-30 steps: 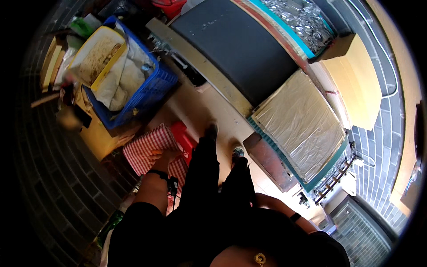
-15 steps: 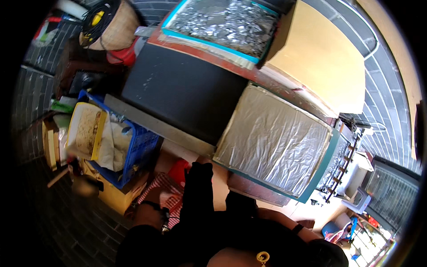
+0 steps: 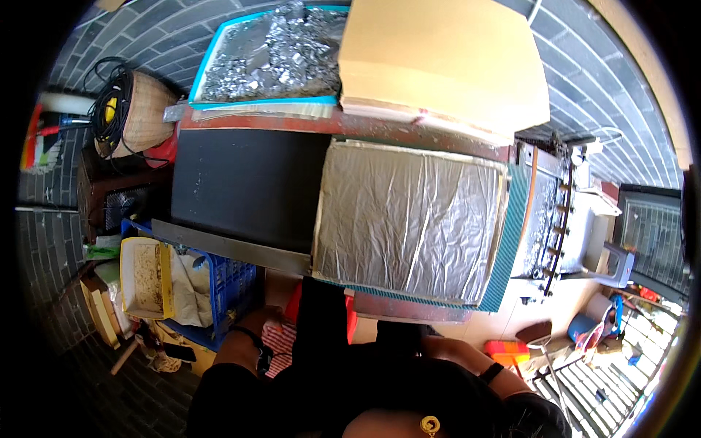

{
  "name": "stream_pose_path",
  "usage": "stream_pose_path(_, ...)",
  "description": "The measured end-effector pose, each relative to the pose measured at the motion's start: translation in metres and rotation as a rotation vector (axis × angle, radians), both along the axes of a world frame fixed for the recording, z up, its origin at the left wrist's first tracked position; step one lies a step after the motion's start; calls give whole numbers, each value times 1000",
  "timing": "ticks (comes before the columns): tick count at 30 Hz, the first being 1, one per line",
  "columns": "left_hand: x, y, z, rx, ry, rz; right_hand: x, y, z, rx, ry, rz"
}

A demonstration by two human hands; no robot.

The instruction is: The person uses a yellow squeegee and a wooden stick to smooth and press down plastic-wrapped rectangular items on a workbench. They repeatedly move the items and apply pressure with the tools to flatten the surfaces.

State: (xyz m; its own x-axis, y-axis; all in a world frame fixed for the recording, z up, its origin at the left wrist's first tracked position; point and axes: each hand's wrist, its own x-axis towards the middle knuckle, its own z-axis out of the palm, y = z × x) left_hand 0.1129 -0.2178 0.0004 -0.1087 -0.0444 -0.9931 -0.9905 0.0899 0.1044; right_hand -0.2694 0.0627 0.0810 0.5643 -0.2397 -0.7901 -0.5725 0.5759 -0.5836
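Note:
My left hand (image 3: 272, 317) hangs low at the left of my dark-clothed legs, near a red-checked cloth (image 3: 281, 339) and a red plastic object (image 3: 350, 317); its fingers are too small and shaded to read. My right hand (image 3: 429, 342) is by my right thigh, its fingers hidden. Ahead, a wrinkled silvery-grey sheet (image 3: 405, 219) lies on a teal ribbed mat (image 3: 515, 226), beside a black slab (image 3: 241, 190) with a metal rail (image 3: 226, 244) along its front. Behind stand a blue-rimmed tray (image 3: 212, 55) of silvery fragments and a tan board or box (image 3: 438, 55).
A blue plastic crate (image 3: 230, 292) with cloth and a yellow-rimmed tub (image 3: 142, 281) stands at left, below a basket (image 3: 146, 117) with black cable. At right are a row of valves (image 3: 562, 226), a purple stool-like object (image 3: 624, 266) and a red-orange box (image 3: 507, 352).
My view has swung round and upward, so the bench now sits level before me, with my legs close to its front. My left hand, earlier spread on the checked cloth, is now less visible.

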Motion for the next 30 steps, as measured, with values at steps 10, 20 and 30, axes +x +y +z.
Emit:
stream_pose_path(10, -7, -15, -1, 261, -97, 341, 5, 19, -30, 210, -199, -157)
stream_pose_path(20, 11, -50, -80, 252, 31, -83, 13, 71, -23, -150, 169, -698)
stream_pose_path(30, 7, -42, -42, -205, 402, -427, 14, 122, 7, -817, 1078, -1205)
